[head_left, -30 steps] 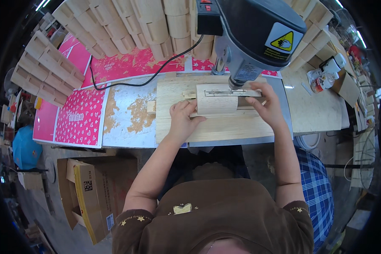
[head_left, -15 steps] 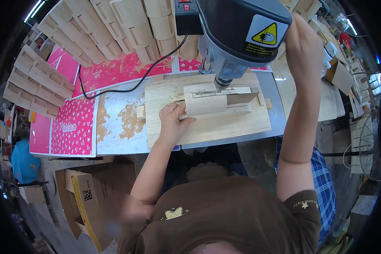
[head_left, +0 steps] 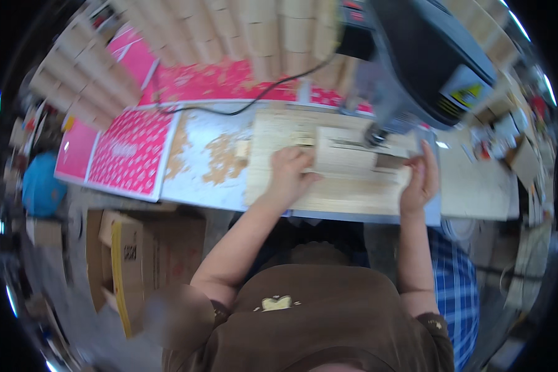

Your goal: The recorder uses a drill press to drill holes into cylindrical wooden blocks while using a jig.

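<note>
Sawdust (head_left: 226, 158) litters the pale tabletop (head_left: 204, 124) at nine o'clock from the wooden block (head_left: 344, 160), pink sheets (head_left: 130, 152) beyond, stacked wooden pieces (head_left: 263, 37) at eleven. The block lies on a flat board (head_left: 328, 201), the drill press (head_left: 428, 59) at two. The left hand (head_left: 288, 178) is at eight, the right hand (head_left: 419, 186) at four; I can't tell whether either grips. Blur hides the wording on the yellow warning label (head_left: 464, 94) and pink sheets.

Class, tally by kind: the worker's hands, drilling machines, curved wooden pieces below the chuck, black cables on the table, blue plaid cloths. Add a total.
Left hand and right hand: 2
Drilling machine: 1
Curved wooden piece: 1
Black cable: 1
Blue plaid cloth: 1
Total: 6
</note>
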### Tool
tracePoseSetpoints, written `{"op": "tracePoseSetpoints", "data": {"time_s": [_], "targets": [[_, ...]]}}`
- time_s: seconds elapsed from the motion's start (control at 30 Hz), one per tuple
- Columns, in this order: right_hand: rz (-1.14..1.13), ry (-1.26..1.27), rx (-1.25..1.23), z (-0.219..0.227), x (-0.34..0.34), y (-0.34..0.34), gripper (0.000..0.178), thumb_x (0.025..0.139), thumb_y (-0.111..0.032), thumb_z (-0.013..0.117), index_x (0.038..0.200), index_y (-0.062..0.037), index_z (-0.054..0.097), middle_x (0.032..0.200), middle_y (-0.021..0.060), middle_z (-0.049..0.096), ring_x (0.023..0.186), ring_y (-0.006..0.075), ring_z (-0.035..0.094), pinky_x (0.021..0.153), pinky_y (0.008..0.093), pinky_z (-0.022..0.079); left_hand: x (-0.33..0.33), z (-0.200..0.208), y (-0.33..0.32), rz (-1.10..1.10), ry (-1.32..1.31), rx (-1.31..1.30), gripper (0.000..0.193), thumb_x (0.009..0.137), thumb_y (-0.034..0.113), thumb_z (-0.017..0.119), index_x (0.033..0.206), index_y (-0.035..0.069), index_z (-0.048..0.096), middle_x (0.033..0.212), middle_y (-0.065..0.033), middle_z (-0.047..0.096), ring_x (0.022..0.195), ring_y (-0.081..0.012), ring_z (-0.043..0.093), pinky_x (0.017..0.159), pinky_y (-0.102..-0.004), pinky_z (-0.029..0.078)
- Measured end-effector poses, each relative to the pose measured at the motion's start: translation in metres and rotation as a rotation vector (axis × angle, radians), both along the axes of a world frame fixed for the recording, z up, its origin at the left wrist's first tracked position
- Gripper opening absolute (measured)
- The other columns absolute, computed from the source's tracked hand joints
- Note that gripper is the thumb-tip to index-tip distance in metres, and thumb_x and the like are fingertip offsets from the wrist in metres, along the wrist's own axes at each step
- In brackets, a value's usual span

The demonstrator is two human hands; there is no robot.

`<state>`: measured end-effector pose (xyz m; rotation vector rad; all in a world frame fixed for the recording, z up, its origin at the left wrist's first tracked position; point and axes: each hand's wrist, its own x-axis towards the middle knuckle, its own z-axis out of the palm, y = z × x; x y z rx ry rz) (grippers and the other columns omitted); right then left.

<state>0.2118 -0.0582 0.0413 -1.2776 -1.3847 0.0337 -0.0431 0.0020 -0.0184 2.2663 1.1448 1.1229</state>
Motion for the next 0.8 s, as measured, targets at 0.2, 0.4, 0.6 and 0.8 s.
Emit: {"op": "tracePoseSetpoints", "data": {"time_s": [0.2,0.4,0.6,0.8], "targets": [[-0.068,-0.225,0.266,0.055,0.036,-0.007,0.027,0.095,-0.015,0.044,0.105,0.0039,0.06,0.087,0.0073,0.061,0.063,0.0095,0.045,0.06,0.0231,0.039,0.003,-0.001,-0.007,0.076,-0.039,0.033,0.05,0.051,0.025,0.08,0.097,0.013,0.063,0.079,-0.001,0.054,0.085,-0.0232,0.052,0.076,-0.0398,0.033],[-0.206,-0.194,-0.186,0.174,0.088,0.085,0.031,0.093,-0.032,0.048,0.091,-0.0049,0.064,0.066,0.0007,0.052,0.057,0.0056,0.044,0.051,0.0213,0.033,0.032,0.004,-0.01,0.083,-0.004,0.032,0.056,0.052,0.026,0.08,0.105,0.016,0.061,0.082,0.0009,0.054,0.089,-0.0205,0.051,0.083,-0.0403,0.029],[-0.241,-0.227,-0.172,0.187,0.056,0.093,0.025,0.093,-0.024,0.05,0.089,-0.0041,0.064,0.062,-0.0006,0.049,0.054,0.0053,0.042,0.05,0.0222,0.031,0.045,-0.003,-0.011,0.036,0.017,-0.033,0.053,0.054,0.027,0.078,0.103,0.017,0.06,0.09,-0.0016,0.057,0.097,-0.0239,0.051,0.087,-0.046,0.029],[-0.147,-0.192,-0.05,0.152,0.008,0.001,0.021,0.092,-0.014,0.05,0.085,-0.0005,0.064,0.057,-0.0005,0.045,0.051,0.0059,0.041,0.048,0.0231,0.031,0.039,0.003,-0.011,0.037,0.061,-0.031,0.044,0.059,0.026,0.078,0.099,0.013,0.064,0.089,-0.003,0.055,0.094,-0.0239,0.05,0.088,-0.043,0.029]]}}
